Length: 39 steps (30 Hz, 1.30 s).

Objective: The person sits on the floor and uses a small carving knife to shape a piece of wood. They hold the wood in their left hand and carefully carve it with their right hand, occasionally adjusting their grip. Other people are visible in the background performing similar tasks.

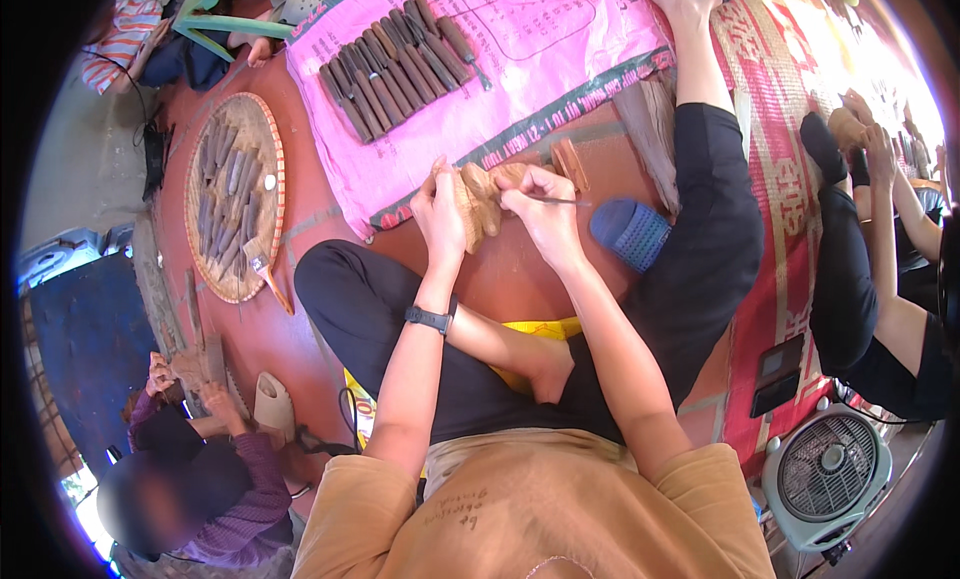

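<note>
A light-brown carved wooden piece [484,201] with rounded, uneven lobes is held up between my two hands, over the near edge of a pink sack. My left hand [438,214] grips its left side, fingers wrapped round it. Closed in a pinch, my right hand [543,211] holds a thin dark carving tool [568,200] against the right part of the wood. The tool's working tip is hidden by the fingers and the carving. A dark band is on my left wrist.
Several dark rod-shaped tools [385,84] lie in rows on the pink sack [530,69]. Left is a round woven tray [276,159] holding more tools and a brush [260,264]. A blue perforated shoe [630,233] sits by my right leg. A fan [832,459] and other people flank me.
</note>
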{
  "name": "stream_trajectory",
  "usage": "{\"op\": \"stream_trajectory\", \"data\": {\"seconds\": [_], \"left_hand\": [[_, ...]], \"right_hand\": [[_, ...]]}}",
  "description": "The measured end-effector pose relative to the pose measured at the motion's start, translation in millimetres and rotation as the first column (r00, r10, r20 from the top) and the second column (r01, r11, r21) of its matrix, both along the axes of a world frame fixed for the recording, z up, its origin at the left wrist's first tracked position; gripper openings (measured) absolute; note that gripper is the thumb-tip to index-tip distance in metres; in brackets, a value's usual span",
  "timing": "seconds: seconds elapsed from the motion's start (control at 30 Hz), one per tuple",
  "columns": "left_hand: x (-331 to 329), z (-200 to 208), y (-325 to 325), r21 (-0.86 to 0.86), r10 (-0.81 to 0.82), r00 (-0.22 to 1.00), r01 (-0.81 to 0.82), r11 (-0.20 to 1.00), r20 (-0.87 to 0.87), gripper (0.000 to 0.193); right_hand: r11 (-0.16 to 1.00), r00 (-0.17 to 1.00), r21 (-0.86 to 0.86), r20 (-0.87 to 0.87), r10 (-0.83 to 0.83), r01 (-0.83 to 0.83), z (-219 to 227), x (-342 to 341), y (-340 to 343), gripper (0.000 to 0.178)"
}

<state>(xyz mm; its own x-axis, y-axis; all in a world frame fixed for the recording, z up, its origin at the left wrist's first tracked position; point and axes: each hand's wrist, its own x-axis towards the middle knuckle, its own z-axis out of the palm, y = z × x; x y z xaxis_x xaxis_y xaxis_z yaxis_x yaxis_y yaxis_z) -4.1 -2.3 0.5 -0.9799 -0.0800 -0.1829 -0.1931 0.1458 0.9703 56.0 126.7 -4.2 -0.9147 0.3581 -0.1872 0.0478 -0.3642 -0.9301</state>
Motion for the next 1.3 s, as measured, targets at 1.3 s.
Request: {"op": "stream_trajectory", "data": {"seconds": [1.3], "left_hand": [[-0.9, -4.1, 0.1, -0.044, 0.025, 1.000, -0.025, 0.999, -0.001, 0.044]], "right_hand": [[0.962, 0.996, 0.259, 0.009, -0.086, 0.081, 24.0, -2.8, -17.1, 0.008]]}}
